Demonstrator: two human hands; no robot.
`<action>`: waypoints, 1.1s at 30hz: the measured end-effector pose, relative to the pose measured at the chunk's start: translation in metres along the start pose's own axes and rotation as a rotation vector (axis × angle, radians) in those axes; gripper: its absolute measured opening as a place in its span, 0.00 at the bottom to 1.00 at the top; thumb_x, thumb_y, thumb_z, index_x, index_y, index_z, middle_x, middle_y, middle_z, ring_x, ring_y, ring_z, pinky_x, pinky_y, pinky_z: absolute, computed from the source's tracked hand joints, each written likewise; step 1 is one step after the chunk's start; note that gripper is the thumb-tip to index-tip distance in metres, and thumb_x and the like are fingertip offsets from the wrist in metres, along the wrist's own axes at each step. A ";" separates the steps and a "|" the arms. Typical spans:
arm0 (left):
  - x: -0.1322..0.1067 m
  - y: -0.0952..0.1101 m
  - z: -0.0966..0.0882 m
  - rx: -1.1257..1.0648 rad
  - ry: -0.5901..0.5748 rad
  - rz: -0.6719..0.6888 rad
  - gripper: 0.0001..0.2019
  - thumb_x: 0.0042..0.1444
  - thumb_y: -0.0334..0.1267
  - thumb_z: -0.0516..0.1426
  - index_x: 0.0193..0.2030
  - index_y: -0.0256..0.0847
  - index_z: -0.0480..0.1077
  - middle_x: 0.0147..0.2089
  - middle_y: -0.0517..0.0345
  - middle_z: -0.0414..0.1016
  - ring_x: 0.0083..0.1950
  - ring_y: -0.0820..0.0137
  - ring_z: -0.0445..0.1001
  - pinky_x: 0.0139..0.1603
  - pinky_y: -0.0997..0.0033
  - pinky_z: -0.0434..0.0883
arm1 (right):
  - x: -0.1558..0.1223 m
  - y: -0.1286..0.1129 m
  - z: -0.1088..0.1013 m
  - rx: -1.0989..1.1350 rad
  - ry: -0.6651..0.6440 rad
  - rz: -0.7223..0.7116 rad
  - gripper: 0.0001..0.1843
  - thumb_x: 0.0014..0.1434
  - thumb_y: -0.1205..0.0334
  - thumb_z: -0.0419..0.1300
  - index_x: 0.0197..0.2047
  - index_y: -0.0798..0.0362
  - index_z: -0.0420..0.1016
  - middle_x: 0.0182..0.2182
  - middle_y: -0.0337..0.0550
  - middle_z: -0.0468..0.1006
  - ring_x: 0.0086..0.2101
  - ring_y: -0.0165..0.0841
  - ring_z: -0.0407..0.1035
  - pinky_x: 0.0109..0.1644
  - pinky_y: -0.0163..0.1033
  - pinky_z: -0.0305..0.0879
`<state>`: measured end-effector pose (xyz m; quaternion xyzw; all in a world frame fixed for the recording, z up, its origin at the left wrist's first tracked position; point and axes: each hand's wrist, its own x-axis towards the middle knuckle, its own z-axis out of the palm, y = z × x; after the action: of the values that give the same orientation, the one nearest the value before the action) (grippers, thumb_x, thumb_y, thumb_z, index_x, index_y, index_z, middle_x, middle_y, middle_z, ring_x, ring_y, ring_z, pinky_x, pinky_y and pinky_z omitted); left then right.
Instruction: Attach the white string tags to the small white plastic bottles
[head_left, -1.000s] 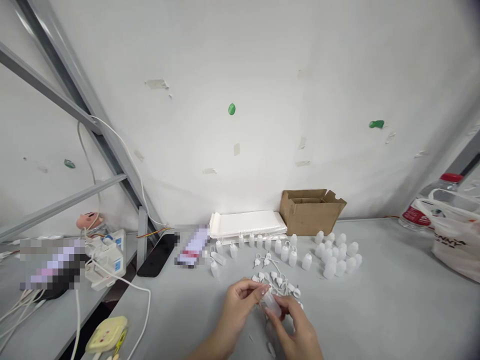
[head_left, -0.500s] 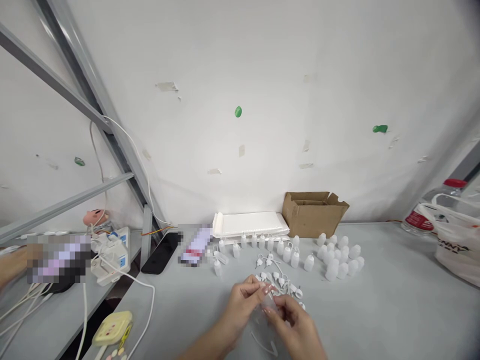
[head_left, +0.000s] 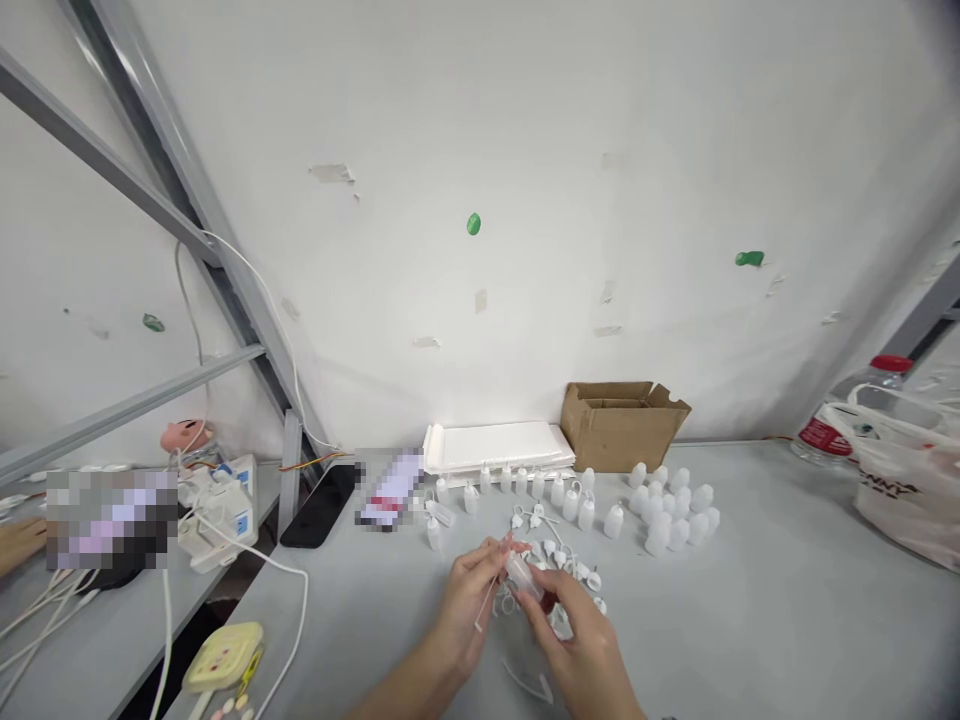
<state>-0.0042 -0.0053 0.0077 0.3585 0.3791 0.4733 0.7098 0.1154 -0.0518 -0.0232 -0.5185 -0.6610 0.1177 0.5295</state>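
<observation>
My left hand [head_left: 471, 595] and my right hand [head_left: 574, 635] meet low in the middle of the view, over the grey table [head_left: 750, 620]. Between them is a small translucent plastic bottle [head_left: 523, 577], tilted, with the fingers of both hands closed on it. A thin white strap [head_left: 484, 608] hangs down beside my left fingers. Just beyond the hands lies a heap of small white caps with loops [head_left: 559, 560]. Further back a row of capped little bottles [head_left: 525, 485] stands, and a cluster of uncapped bottles [head_left: 675, 510] sits to the right.
An open cardboard box [head_left: 622, 422] and a stack of white trays [head_left: 499, 447] stand by the wall. A black phone [head_left: 319, 497], power strips and cables [head_left: 217, 510] lie left. A water bottle [head_left: 855, 420] and plastic bag [head_left: 907, 490] are right. Another person's hand [head_left: 19, 545] shows far left.
Both hands have shifted slightly up and away with the bottle, now tilted between them. The white strap now hangs by my left fingers. The view has swung a little.
</observation>
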 end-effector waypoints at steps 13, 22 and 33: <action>-0.003 -0.002 -0.001 -0.100 -0.072 -0.114 0.14 0.42 0.41 0.62 0.35 0.35 0.75 0.32 0.53 0.73 0.39 0.66 0.69 0.45 0.69 0.63 | -0.001 0.007 0.007 0.068 0.010 0.012 0.08 0.58 0.60 0.56 0.38 0.53 0.73 0.25 0.43 0.73 0.26 0.33 0.67 0.30 0.36 0.67; 0.001 0.000 -0.001 -0.034 -0.096 -0.023 0.11 0.40 0.43 0.63 0.23 0.34 0.74 0.38 0.53 0.67 0.33 0.71 0.65 0.31 0.73 0.62 | 0.026 -0.006 -0.009 0.992 -0.383 0.832 0.20 0.43 0.47 0.65 0.24 0.58 0.72 0.19 0.40 0.70 0.18 0.25 0.61 0.24 0.31 0.60; 0.003 -0.010 -0.001 -0.097 -0.097 -0.013 0.15 0.42 0.47 0.62 0.29 0.35 0.73 0.27 0.60 0.64 0.27 0.75 0.61 0.29 0.74 0.58 | 0.010 -0.001 0.003 0.715 -0.147 0.670 0.18 0.42 0.48 0.66 0.26 0.56 0.74 0.19 0.39 0.70 0.21 0.29 0.63 0.27 0.33 0.60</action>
<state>-0.0001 -0.0057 -0.0019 0.3438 0.3232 0.4685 0.7469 0.1131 -0.0433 -0.0181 -0.4785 -0.4118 0.5370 0.5595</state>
